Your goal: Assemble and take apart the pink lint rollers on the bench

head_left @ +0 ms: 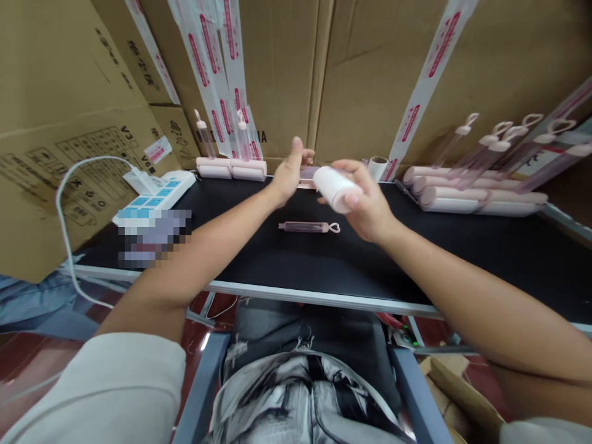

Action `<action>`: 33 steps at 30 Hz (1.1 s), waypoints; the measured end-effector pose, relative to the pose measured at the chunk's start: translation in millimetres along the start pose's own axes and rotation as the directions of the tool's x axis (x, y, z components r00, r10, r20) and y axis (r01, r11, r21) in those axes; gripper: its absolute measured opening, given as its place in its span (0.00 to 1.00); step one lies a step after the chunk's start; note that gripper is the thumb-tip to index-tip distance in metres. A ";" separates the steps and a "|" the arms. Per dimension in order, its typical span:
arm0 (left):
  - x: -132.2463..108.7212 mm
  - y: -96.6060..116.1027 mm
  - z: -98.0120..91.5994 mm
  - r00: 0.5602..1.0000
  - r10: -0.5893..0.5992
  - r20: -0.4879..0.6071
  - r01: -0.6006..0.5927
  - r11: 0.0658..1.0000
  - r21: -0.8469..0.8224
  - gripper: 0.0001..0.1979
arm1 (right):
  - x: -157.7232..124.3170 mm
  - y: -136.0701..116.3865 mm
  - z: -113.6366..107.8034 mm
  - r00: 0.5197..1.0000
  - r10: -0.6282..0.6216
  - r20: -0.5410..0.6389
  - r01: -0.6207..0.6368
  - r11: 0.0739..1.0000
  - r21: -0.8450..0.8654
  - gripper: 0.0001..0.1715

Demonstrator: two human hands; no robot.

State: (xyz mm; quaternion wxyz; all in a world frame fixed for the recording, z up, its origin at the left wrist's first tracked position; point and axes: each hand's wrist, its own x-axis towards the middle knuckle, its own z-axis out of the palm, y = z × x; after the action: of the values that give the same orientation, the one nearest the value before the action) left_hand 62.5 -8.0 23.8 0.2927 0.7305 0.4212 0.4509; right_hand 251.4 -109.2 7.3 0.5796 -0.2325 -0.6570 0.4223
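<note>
My right hand (370, 206) is closed around a white lint roller paper roll (333, 187), tilted above the table. Beside it, my left hand (290, 172) has its thumb raised and fingers apart, close to a pale pink lint roller part (308, 177). That part is partly covered by the hand and the roll, and whether the fingertips touch it is hidden. Below both hands, a translucent pink lint roller handle (305, 227) with a heart-shaped loop lies on the black table (324, 265).
Several pink lint rollers (453, 200) with upright handles stand at the right; two more pink lint rollers (231, 168) are at the back left. A small paper roll (378, 168) stands behind my right hand. A power strip (161, 194) with a white cable lies left. Cardboard (287, 74) walls the back.
</note>
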 end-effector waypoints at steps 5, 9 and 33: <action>23.7 -24.8 -22.3 0.984 0.016 0.179 -0.127 0.768 0.628 0.21 | 11.0 -8.1 -29.6 0.976 0.015 -0.218 -0.004 0.999 0.052 0.36; 19.7 -38.0 -24.5 0.943 -0.006 0.332 -0.269 0.573 0.774 0.25 | 13.8 -8.6 -38.2 0.963 0.043 -0.267 -0.043 0.999 0.008 0.35; -30.1 27.9 -20.7 1.000 0.004 0.018 0.001 0.963 -0.271 0.23 | -1.9 -39.3 6.6 0.939 0.344 0.024 -0.342 0.919 0.199 0.53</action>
State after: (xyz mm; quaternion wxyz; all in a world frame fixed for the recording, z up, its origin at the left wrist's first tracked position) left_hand 46.3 -46.6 42.7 0.3932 0.6881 0.3524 0.4976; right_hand 252.7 -133.7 38.8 0.5209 -0.2870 -0.5571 0.5796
